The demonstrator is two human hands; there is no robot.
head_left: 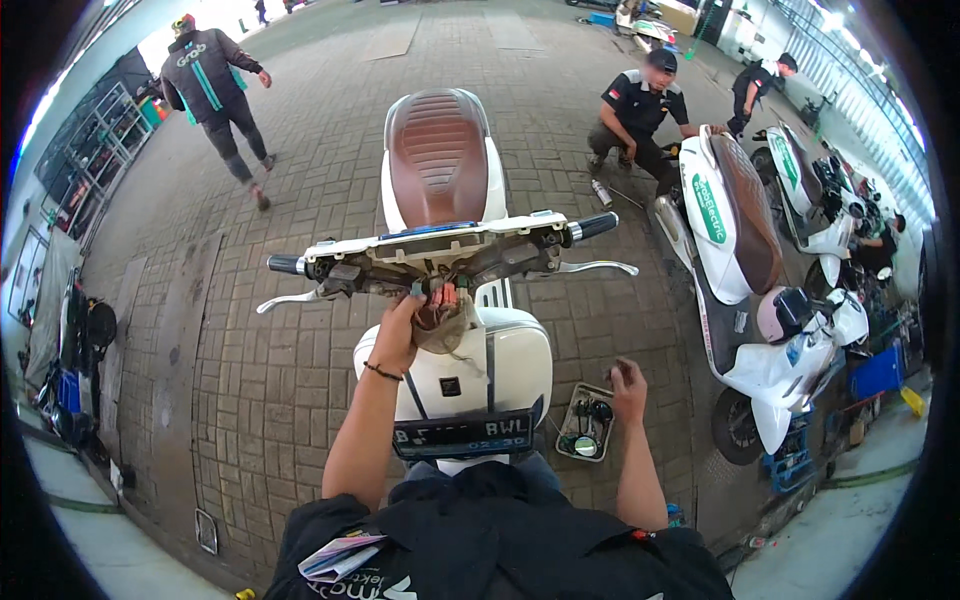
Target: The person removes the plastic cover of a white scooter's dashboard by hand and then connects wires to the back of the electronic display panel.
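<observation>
A white scooter stands before me with its handlebar housing opened, showing red and dark wiring connectors above a brownish pouch. My left hand reaches into the wiring with fingers closed; what they hold is partly hidden. My right hand hangs right of the scooter, fingers bent but apart, holding nothing visible. Just left of it, a metal tray on the pavers holds dark small items and a round object.
Parked white scooters line the right, beside a crouching co-worker, a spray can and a blue bin. A person walks at upper left; another stands behind. Dark scooters line the left wall.
</observation>
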